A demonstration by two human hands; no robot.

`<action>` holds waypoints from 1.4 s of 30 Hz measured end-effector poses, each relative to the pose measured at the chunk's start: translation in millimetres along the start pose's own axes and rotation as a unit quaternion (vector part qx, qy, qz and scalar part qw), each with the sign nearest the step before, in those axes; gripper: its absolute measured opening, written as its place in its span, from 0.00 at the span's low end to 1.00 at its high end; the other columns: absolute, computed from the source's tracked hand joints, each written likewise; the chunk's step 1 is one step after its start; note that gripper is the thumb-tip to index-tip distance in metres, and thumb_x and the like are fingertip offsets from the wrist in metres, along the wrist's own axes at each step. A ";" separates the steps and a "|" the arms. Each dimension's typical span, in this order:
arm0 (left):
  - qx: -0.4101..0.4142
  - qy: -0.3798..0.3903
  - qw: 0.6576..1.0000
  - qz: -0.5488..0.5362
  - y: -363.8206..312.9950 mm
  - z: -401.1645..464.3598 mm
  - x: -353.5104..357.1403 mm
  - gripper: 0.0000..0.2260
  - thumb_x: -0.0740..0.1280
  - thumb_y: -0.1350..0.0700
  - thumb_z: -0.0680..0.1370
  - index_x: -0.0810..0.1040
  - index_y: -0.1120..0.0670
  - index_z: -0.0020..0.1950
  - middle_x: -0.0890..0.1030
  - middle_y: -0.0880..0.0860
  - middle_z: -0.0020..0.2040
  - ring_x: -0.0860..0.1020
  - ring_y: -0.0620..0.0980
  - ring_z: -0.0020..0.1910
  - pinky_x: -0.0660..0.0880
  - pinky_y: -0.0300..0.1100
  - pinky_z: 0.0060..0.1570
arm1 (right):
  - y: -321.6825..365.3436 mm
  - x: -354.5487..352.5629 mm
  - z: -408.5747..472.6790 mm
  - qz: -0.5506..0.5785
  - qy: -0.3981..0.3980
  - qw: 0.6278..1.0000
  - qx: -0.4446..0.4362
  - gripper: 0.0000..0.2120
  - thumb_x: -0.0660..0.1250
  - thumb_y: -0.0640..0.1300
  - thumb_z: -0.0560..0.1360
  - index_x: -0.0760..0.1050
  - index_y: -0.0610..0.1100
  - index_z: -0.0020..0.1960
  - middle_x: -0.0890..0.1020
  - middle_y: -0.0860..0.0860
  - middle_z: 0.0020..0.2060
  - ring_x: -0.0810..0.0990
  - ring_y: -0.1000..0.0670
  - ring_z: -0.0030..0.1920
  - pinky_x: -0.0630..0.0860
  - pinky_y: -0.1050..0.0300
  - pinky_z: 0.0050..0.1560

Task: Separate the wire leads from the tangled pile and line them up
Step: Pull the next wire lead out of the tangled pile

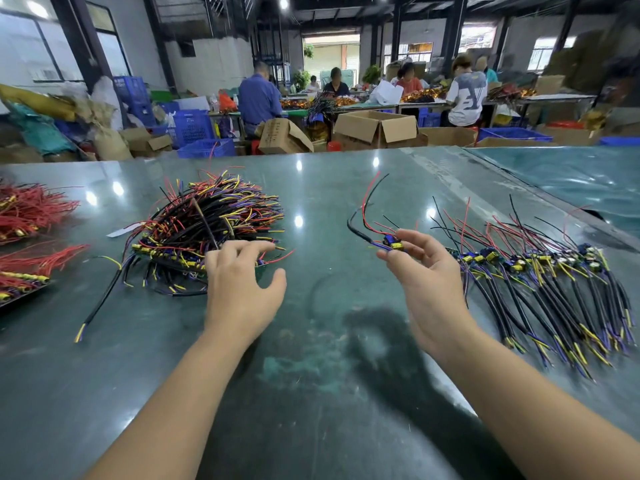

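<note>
Seen from the head camera, we work at a green table [329, 358] in a busy workshop. Our right hand [426, 275] pinches one wire lead [393, 243] by its small yellow-and-blue component, held up between the heaps, likely to carry it right. Our left hand [239, 282], fingers spread and grasping nothing, rests at the near edge of the tangled pile [207, 233], probably to steady it. Right of us, the lined-up row [540, 282] fans out, black cables pointing near, red and black strands far.
</note>
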State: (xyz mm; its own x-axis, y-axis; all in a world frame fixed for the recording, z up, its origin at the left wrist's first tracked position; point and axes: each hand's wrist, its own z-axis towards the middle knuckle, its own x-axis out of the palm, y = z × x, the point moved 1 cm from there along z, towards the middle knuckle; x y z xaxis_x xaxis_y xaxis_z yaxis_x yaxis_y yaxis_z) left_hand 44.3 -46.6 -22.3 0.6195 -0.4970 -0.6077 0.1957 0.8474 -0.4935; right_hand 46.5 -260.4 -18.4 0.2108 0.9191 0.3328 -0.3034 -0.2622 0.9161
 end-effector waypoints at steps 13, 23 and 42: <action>-0.129 0.121 0.892 -0.417 -35.4 -12.9 2.7 0.10 0.66 0.62 0.77 0.78 0.49 0.54 0.80 0.49 0.52 0.76 0.43 0.46 0.74 0.39 0.48 | -6.8 17.9 -25.0 0.028 0.168 0.985 0.007 0.16 0.64 0.25 0.73 0.75 0.45 0.48 0.81 0.52 0.43 0.85 0.50 0.43 0.76 0.65 0.47; -0.080 0.188 0.866 -0.457 -34.9 -16.3 5.5 0.04 0.69 0.63 0.75 0.82 0.54 0.46 0.84 0.45 0.40 0.79 0.39 0.41 0.72 0.29 0.45 | -9.2 20.3 -32.0 -0.043 0.200 0.979 -0.026 0.14 0.69 0.29 0.71 0.75 0.47 0.45 0.79 0.52 0.42 0.77 0.50 0.41 0.71 0.61 0.44; 0.009 0.134 0.934 -0.332 -28.2 -19.5 13.4 0.05 0.76 0.53 0.69 0.82 0.50 0.36 0.82 0.47 0.38 0.80 0.46 0.39 0.76 0.42 0.44 | -15.6 19.6 -30.9 -0.087 0.078 0.992 0.046 0.07 0.72 0.37 0.70 0.81 0.47 0.45 0.78 0.57 0.33 0.76 0.53 0.37 0.75 0.51 0.48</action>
State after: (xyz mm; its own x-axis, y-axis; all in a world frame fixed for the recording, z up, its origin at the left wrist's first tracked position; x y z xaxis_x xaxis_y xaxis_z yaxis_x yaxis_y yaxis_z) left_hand 32.2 -80.7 -28.7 0.1451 -0.9408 -0.3065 0.4833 0.3377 -0.8077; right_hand 26.6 -229.2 -33.1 0.1048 0.9852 0.1355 -0.1881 -0.1141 0.9755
